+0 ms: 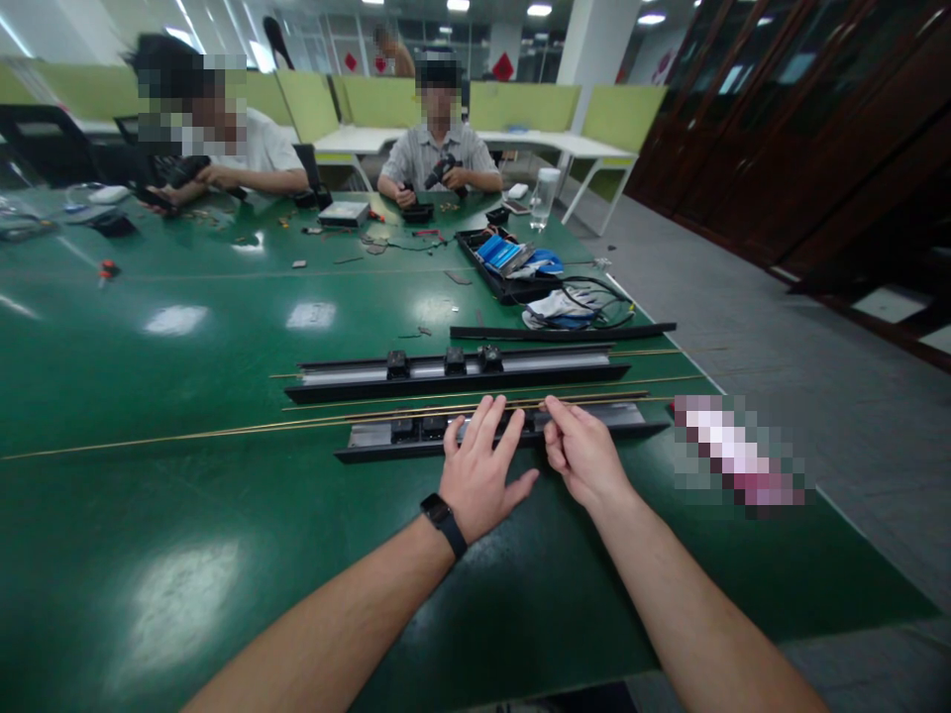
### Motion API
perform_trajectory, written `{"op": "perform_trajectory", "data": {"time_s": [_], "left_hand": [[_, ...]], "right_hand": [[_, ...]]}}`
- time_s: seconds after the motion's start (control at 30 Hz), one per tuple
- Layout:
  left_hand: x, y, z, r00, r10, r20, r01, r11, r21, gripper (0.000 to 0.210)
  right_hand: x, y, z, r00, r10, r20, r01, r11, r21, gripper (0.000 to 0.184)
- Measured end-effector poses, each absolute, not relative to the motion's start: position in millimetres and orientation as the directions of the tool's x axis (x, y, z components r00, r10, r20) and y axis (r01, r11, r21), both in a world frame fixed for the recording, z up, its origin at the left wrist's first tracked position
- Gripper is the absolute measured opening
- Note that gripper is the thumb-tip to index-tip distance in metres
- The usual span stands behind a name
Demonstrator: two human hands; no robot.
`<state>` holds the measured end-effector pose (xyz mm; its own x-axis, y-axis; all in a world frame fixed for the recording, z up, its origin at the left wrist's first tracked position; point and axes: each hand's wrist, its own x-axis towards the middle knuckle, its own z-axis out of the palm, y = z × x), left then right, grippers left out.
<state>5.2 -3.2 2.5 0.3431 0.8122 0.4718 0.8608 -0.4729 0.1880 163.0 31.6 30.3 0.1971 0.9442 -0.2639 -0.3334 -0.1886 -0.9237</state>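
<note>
My left hand (481,477), wearing a black watch (444,521), lies over the near black rail (637,430) with its fingers spread. Its fingertips reach thin brass-coloured rods (215,432) that run along the rail's far side and stick out well to the left. My right hand (583,454) is closed, thumb and forefinger pinching one of these rods above the same rail. Small black blocks (402,429) sit in the rail's silvery channel, some of them hidden by my left hand. Just beyond lies a second black rail (461,379) carrying three black blocks (455,360).
Past the rails lie a black strip (565,333), white gloves (565,307) with a black cable, and a black tray (512,289) holding blue items. Two people with power drills (440,170) sit across the green table (297,574). Its right edge is near.
</note>
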Motion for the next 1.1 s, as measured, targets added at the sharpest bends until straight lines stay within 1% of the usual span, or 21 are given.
{"op": "perform_trajectory", "data": {"time_s": [0.13,0.53,0.87,1.1], "left_hand": [[5.3,-3.0,2.4,0.344,0.810,0.474,0.861,-0.474,0.185,0.071],[5.3,-2.7,1.7,0.345,0.808,0.477,0.864,-0.472,0.176,0.071],[5.0,-2.6,1.7,0.343,0.809,0.477,0.861,-0.474,0.183,0.071],[5.7,-2.5,0.2,0.343,0.806,0.483,0.861,-0.475,0.182,0.071]], "right_hand": [[162.5,31.8,31.0,0.180,0.948,-0.263,-0.324,-0.195,-0.926,0.037],[162.8,32.3,28.9,0.221,0.942,-0.254,-0.350,-0.166,-0.922,0.036],[163.2,32.6,28.9,0.180,0.948,-0.262,-0.319,-0.196,-0.927,0.035],[162.3,32.2,31.6,0.225,0.941,-0.252,-0.350,-0.163,-0.922,0.033]]}}
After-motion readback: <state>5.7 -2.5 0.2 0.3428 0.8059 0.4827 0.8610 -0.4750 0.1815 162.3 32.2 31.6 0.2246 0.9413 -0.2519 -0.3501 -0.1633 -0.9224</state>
